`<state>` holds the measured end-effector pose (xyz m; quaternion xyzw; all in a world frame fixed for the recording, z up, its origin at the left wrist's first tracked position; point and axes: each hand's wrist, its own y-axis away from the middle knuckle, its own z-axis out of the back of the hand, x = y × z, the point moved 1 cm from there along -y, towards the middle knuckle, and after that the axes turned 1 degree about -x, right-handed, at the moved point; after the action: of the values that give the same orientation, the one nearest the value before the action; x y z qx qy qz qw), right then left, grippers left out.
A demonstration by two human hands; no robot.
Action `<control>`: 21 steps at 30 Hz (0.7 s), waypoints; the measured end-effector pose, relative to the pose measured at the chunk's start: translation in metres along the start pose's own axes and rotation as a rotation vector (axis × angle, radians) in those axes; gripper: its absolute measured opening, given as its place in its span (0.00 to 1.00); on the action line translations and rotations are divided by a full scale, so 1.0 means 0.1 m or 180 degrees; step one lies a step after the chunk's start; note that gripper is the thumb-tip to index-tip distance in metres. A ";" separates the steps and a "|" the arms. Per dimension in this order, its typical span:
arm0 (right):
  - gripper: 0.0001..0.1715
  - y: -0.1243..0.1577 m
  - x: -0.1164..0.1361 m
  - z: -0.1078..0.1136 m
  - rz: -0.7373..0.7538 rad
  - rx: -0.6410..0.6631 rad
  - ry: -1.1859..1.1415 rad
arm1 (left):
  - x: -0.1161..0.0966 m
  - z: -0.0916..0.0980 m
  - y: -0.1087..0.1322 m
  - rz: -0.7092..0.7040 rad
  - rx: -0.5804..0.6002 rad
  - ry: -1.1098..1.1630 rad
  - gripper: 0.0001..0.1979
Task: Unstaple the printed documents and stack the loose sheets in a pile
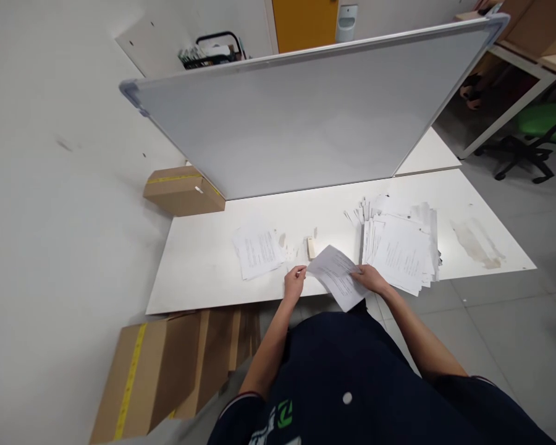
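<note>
A printed sheet of paper (337, 276) is held over the front edge of the white table (199, 259). My right hand (368, 277) grips its right side, fingers over the page. At the sheet's left corner, my left hand (295, 281) has its fingers pinched together; whether they hold the corner is too small to make out. Just beyond the sheet lies a small beige block (311, 248). To the left is a small pile of printed sheets (258, 252), and to the right a thick, untidy stack of papers (401, 247).
A large whiteboard (306, 117) stands along the table's back edge. One cardboard box (185, 191) sits at the back left corner, and more boxes (152, 371) stand on the floor at the lower left. A green chair (547, 120) is at the far right.
</note>
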<state>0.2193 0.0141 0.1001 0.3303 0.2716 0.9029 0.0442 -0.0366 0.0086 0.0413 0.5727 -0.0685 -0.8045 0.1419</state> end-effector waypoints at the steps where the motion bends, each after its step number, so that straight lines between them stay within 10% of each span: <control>1: 0.13 0.00 -0.09 -0.01 -0.0145 0.0095 -0.0241 | 0.01 -0.02 -0.01 0.0008 0.0024 -0.0011 0.14; 21: 0.16 -0.27 -0.57 -0.70 -0.1016 0.0384 -0.1879 | -0.04 -0.17 -0.15 -0.0178 0.0617 -0.0682 0.27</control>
<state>0.2171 -0.0097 0.0088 0.5327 0.3483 0.7323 0.2420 -0.0217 0.0251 0.0356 0.4962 -0.1446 -0.8543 0.0553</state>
